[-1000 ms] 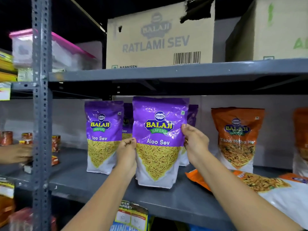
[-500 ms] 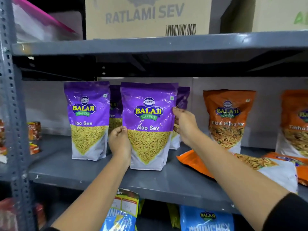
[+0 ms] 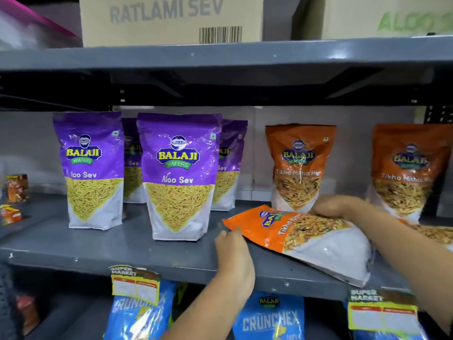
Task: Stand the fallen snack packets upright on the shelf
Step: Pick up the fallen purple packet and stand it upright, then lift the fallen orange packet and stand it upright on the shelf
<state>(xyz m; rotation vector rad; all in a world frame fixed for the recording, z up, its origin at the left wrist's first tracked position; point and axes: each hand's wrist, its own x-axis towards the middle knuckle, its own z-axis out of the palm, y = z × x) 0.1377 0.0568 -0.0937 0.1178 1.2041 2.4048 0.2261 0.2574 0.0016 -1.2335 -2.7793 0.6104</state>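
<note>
**Hands off purple packet, now on fallen orange one**

Orange packet, Tikha Mitha label, lies flat on the grey shelf with its sealed top pointing left and its white base toward the front-right edge, partly over the lip. My left hand is at the top-left corner of it, fingertips touching the edge; I cannot tell whether they have pinched the film or only rest against it. My right hand is curled over the far long edge, fingers bent down onto the pack. Looks like a grip forming, though the fingertips are hidden behind the packet.

Change since 0.5 s ago: both hands were clamped on the sides of the front Aloo Sev packet. They have let go, and that packet stands upright by itself, base flat, just in front of 2 more purple ones partly hidden behind. A 2nd front Aloo Sev packet stands to its left. View has also shifted right and down.

Meaning for the task: I judge the purple group finished and the orange group begun. 2 orange packets stand at the back, 1 directly behind the fallen one, 1 further right. Another fallen orange packet shows at the right edge under my forearm, so at least 2 remain.

Next move, my guess: raise the top end leftward-up and pivot on the white base. Risk: base is near the lip and could slide off.
</note>
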